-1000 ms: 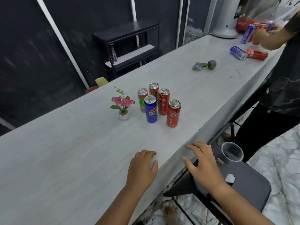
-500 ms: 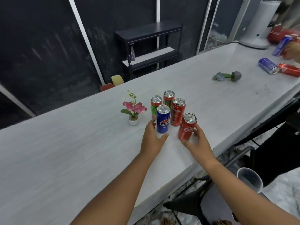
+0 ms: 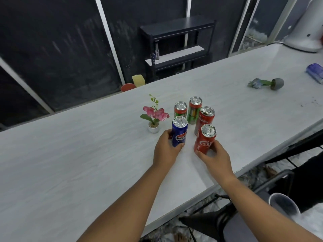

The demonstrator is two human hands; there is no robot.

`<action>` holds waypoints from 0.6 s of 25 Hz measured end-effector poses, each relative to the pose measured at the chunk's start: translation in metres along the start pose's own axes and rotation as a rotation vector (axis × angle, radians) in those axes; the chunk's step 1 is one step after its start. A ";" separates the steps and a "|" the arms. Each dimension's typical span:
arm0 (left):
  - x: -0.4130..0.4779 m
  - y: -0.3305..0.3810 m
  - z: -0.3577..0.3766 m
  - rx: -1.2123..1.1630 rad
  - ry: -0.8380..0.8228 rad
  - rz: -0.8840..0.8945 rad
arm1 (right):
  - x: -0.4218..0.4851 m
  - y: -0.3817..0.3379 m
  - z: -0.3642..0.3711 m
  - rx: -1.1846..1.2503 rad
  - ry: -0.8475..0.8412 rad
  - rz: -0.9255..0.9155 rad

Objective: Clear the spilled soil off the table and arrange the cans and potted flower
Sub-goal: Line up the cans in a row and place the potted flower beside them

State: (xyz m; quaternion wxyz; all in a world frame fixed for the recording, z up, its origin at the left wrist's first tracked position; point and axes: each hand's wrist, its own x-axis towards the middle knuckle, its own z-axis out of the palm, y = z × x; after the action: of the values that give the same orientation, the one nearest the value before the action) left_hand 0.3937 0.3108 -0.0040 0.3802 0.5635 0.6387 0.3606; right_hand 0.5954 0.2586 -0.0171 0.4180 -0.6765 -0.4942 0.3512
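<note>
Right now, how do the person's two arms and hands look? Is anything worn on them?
Both forearms are bare, with no sleeves in view. The left hand and right hand wear no gloves, and no rings, watch or bracelet are visible.

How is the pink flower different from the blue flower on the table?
The pink flower stands upright in a little white pot, while the blue flower lies tipped on its side in a grey pot. The pink flower sits right beside the cans; the blue flower lies alone farther along the table, near some dark specks. Both are small potted flowers with green leaves.
</note>
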 end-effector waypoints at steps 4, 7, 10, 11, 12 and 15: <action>-0.016 -0.027 -0.035 -0.009 0.048 -0.028 | -0.006 -0.013 0.033 -0.007 -0.076 -0.053; -0.030 -0.046 -0.067 -0.002 0.103 -0.035 | -0.010 -0.025 0.060 -0.017 -0.134 -0.097; -0.046 -0.066 -0.107 0.000 0.165 -0.060 | -0.018 -0.041 0.096 -0.044 -0.213 -0.126; -0.051 -0.073 -0.120 0.004 0.185 -0.070 | -0.021 -0.047 0.108 -0.063 -0.244 -0.142; -0.056 -0.080 -0.133 0.009 0.203 -0.077 | -0.025 -0.053 0.121 -0.082 -0.273 -0.164; -0.070 -0.098 -0.168 0.010 0.244 -0.092 | -0.038 -0.068 0.154 -0.102 -0.344 -0.209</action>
State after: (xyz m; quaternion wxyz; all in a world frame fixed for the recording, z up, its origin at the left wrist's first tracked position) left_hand 0.2056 0.2255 -0.0104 0.3132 0.4874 0.7070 0.4055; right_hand 0.4228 0.2670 -0.0147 0.3265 -0.5719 -0.6431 0.3908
